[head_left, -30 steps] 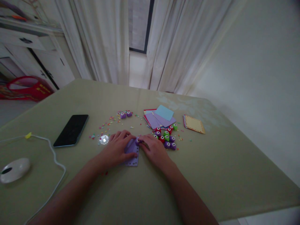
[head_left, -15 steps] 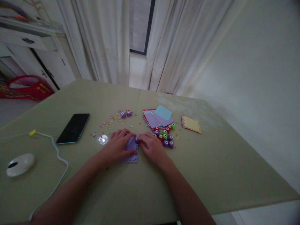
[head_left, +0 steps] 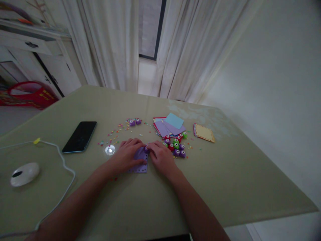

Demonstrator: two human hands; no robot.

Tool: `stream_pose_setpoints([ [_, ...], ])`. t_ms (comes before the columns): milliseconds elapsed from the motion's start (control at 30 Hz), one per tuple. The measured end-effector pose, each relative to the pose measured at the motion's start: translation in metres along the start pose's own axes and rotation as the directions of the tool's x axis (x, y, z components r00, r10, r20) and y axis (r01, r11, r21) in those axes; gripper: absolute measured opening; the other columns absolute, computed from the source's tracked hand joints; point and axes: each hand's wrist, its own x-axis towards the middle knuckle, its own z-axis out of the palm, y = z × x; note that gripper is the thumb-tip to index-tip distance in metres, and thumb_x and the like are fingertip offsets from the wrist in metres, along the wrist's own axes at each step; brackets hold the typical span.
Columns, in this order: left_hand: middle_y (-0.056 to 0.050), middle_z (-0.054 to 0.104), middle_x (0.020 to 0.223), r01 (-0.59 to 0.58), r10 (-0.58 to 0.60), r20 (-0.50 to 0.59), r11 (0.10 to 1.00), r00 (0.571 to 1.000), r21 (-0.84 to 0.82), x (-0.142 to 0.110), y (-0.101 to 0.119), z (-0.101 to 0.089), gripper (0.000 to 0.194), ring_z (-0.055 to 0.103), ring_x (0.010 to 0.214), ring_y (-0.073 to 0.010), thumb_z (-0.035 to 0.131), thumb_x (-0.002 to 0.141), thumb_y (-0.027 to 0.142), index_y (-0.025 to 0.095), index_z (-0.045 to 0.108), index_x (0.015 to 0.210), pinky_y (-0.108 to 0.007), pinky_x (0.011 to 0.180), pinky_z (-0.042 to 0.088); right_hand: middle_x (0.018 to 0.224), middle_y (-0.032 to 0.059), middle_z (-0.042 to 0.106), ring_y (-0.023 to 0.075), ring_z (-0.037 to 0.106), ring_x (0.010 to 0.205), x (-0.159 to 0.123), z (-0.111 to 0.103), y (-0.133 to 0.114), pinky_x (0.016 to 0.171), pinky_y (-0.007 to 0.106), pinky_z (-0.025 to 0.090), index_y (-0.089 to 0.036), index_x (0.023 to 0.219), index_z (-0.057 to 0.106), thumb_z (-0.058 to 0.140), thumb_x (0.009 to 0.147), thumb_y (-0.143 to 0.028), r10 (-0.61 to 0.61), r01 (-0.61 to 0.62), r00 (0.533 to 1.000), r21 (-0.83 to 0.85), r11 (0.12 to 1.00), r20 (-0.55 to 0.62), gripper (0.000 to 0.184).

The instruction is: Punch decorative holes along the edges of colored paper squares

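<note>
Just left of the table's middle lies a purple card (head_left: 140, 168) with a row of small punched holes along its edge. My left hand (head_left: 129, 154) rests over it, thumb and fingers closed about the card, fingertips close to a punch. That small purple paper punch (head_left: 146, 149) with an eye on top sits at the card's upper right edge. My right hand (head_left: 162, 157) pinches it from the right; the fingers partly hide it. To the right of this hand stand several red, green and purple paper punches (head_left: 176, 146) in a cluster.
Purple, blue and red cards (head_left: 175, 120) lie fanned behind the punches, and a cream card stack (head_left: 204, 133) sits farther right. Two purple punches (head_left: 135, 122) stand amid scattered paper bits (head_left: 117, 130). Leftward are a clear round object (head_left: 110, 150), phone (head_left: 80, 136), white cable (head_left: 64, 160) and white mouse (head_left: 25, 174).
Both hands hold nearly the same places on the card and punch. The right fingers have shifted slightly over the punch; the whole view has moved a little.
</note>
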Motion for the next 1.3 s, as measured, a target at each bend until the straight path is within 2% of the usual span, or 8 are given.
stream_pose_setpoints([
  [533, -0.006, 0.066, 0.132, 0.011, -0.011, 0.023, 1.000, 1.000, 0.006, -0.001, 0.005, -0.004, 0.049, 0.059, 0.124, -0.0323, 0.081, 0.088, 0.045, 0.030, 0.068, 0.133, -0.048, 0.104, 0.040, 0.117, 0.0078, 0.073, 0.0218, 0.068, 0.111, 0.000, -0.003, 0.000, 0.101, 0.031, 0.051, -0.020, 0.116, 0.075, 0.059, 0.101, -0.006, -0.015, 0.014, 1.000, 0.039, 0.999, 0.027, 0.026],
  [900, -0.006, 0.067, 0.132, 0.002, -0.002, 0.001, 1.000, 1.000, 0.007, -0.001, 0.003, -0.004, 0.050, 0.059, 0.123, -0.0320, 0.079, 0.089, 0.049, 0.029, 0.067, 0.134, -0.048, 0.104, 0.040, 0.119, 0.0064, 0.071, 0.0212, 0.065, 0.112, -0.001, -0.002, 0.001, 0.097, 0.030, 0.051, -0.024, 0.114, 0.076, 0.057, 0.098, -0.003, -0.015, 0.016, 1.000, -0.072, 0.997, 0.015, 0.032],
  [1000, -0.006, 0.070, 0.127, -0.030, 0.030, -0.044, 1.000, 0.999, -0.005, 0.002, 0.005, -0.003, 0.040, 0.062, 0.119, -0.0304, 0.076, 0.093, 0.046, 0.028, 0.070, 0.128, -0.046, 0.102, 0.041, 0.119, 0.0068, 0.069, 0.0222, 0.063, 0.112, -0.002, 0.000, 0.003, 0.097, 0.031, 0.051, -0.024, 0.113, 0.076, 0.058, 0.097, -0.003, -0.031, 0.029, 0.999, -0.116, 0.993, -0.010, 0.032],
  [1133, -0.006, 0.074, 0.119, -0.048, 0.044, -0.119, 0.998, 0.992, -0.030, 0.007, 0.013, 0.000, 0.019, 0.065, 0.113, -0.0272, 0.068, 0.101, 0.034, 0.027, 0.072, 0.118, -0.044, 0.099, 0.045, 0.116, 0.0076, 0.067, 0.0229, 0.061, 0.110, -0.001, 0.003, 0.002, 0.092, 0.031, 0.051, -0.024, 0.111, 0.076, 0.058, 0.097, -0.005, -0.025, 0.021, 0.999, -0.158, 0.987, -0.024, 0.030],
  [1300, -0.007, 0.074, 0.112, -0.026, 0.022, -0.141, 0.999, 0.990, -0.021, 0.011, 0.018, 0.003, 0.017, 0.066, 0.108, -0.0278, 0.059, 0.105, 0.028, 0.025, 0.075, 0.111, -0.043, 0.095, 0.048, 0.112, 0.0086, 0.065, 0.0232, 0.059, 0.106, 0.001, 0.004, -0.001, 0.088, 0.031, 0.050, -0.022, 0.109, 0.077, 0.057, 0.098, -0.006, -0.012, 0.007, 1.000, -0.181, 0.983, -0.023, 0.028],
])
